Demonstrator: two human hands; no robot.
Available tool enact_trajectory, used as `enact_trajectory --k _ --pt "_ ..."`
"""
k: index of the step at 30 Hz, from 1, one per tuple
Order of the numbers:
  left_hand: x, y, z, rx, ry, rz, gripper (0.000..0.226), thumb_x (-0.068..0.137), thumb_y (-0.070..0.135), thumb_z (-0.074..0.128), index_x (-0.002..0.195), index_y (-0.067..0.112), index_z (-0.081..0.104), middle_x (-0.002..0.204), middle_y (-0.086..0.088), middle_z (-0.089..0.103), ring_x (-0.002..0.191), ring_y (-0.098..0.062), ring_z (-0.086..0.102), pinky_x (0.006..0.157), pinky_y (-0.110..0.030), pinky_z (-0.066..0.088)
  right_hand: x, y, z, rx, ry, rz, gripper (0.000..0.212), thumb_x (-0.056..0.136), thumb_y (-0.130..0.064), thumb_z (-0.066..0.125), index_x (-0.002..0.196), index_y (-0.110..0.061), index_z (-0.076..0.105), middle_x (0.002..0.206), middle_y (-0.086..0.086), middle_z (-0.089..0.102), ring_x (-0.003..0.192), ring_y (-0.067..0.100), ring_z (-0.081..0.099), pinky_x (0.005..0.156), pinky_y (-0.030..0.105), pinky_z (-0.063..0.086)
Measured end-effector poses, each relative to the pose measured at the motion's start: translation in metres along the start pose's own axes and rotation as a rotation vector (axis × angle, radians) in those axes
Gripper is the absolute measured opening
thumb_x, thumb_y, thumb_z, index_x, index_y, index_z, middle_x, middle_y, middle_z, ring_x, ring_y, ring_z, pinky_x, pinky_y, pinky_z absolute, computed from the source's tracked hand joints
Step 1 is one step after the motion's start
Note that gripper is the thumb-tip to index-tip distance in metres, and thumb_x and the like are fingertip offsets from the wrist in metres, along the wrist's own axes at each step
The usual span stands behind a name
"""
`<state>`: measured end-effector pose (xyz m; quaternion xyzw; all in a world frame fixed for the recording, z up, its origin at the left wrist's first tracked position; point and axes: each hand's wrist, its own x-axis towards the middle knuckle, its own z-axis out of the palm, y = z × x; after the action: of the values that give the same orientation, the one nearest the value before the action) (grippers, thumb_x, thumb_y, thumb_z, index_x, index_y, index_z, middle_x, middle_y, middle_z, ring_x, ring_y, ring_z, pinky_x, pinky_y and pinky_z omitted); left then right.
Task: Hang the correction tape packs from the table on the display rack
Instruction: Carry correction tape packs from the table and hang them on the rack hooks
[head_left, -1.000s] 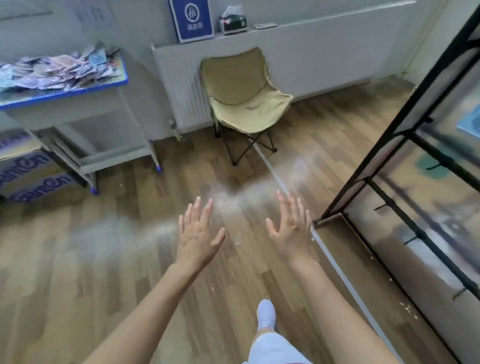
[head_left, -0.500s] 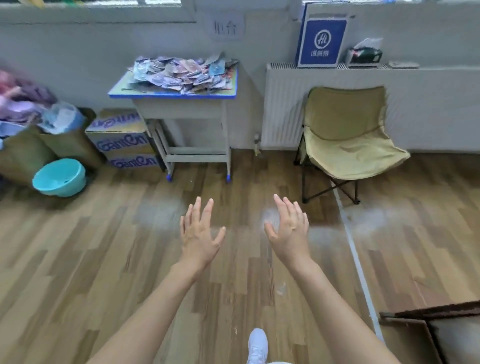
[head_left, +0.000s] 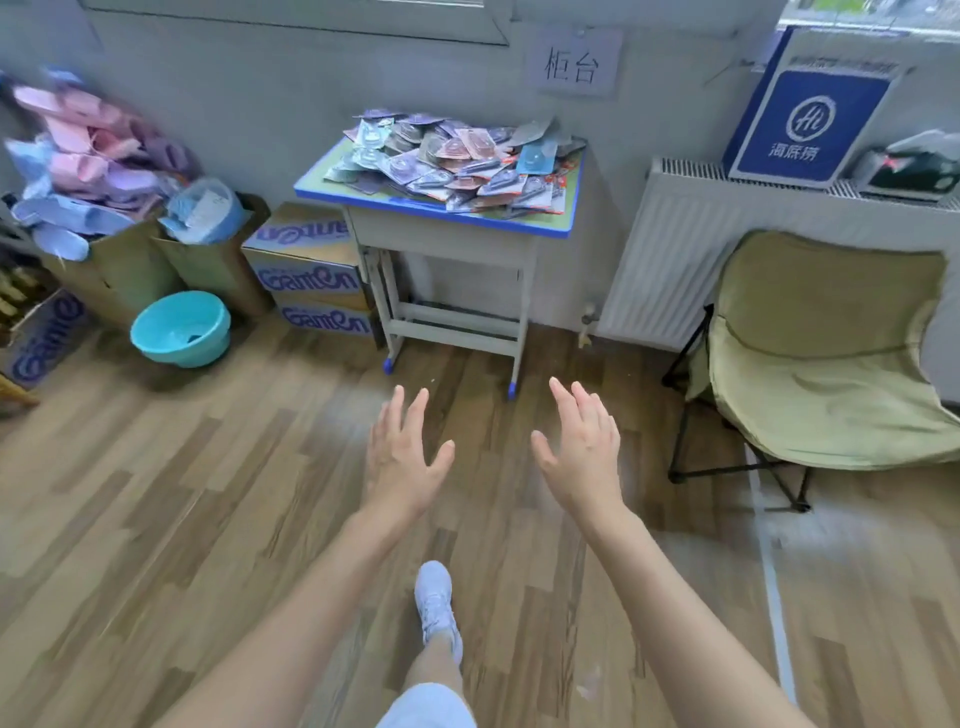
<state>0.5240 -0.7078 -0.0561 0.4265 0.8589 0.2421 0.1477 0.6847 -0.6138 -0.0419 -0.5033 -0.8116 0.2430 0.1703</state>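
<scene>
Straight ahead, at twelve o'clock, the correction tape packs (head_left: 457, 161) lie in a loose heap on the desk (head_left: 441, 235), covering most of its top. They overlap so thickly and show so small that single packs cannot be counted, nor their print read. The desk stands against the wall, under a paper sign (head_left: 574, 65).

Both hands hover over the wooden floor (head_left: 156, 493) short of the desk, well apart from the packs. The left hand (head_left: 402, 457) is at six o'clock of the desk, fingers straight, thumb spread, holding nothing. The right hand (head_left: 584, 452), at its three o'clock, is likewise spread and bare. Below them a white shoe (head_left: 435, 603) shows between the forearms.

At nine o'clock of the desk, stacked cardboard boxes (head_left: 311, 280) stand just beside its legs, then a turquoise basin (head_left: 182, 332) on the floor. Further, at ten o'clock, cartons hold a blurred pink and lilac pile (head_left: 88, 156) that I cannot identify.

At three o'clock a radiator (head_left: 670, 260) carries a blue box (head_left: 810, 109); the dark thing beside it is cut off by the edge. A folding chair (head_left: 821, 364) stands before the radiator.
</scene>
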Motion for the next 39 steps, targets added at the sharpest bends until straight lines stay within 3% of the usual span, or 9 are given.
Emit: enact_trajectory --k 16,31,39 --pt "0.302 0.003 -0.05 -0.014 0.025 0.074 0.066 0.095 0.032 0.052 0.151 0.021 0.019 0.16 -0.005 0.007 0.146 -0.023 0.006 0.119 -0.035 0.007 0.282 -0.07 0.03 -0.032 -0.005 0.019 0.059 0.098 -0.029 0.046 0.151 -0.024 0.02 0.158 0.005 0.018 0.147 0.023 0.009 0.119 0.037 0.005" --pt "0.558 0.029 -0.046 -0.032 0.094 0.022 0.067 0.094 0.033 0.054 0.15 0.02 0.02 0.159 -0.006 0.006 0.146 -0.022 0.003 0.118 -0.037 0.007 0.558 -0.077 0.057 0.021 -0.076 -0.048 0.064 0.094 -0.027 0.053 0.15 -0.022 0.023 0.156 0.008 0.021 0.145 0.024 0.012 0.117 0.038 0.01" --pt "0.647 0.028 -0.037 -0.03 0.068 -0.051 0.068 0.093 0.032 0.055 0.15 0.018 0.02 0.159 -0.007 0.007 0.146 -0.025 0.005 0.117 -0.038 0.008 0.658 -0.081 0.076 -0.03 -0.161 -0.059 0.065 0.093 -0.026 0.054 0.15 -0.021 0.022 0.157 0.008 0.019 0.144 0.027 0.015 0.116 0.038 0.012"
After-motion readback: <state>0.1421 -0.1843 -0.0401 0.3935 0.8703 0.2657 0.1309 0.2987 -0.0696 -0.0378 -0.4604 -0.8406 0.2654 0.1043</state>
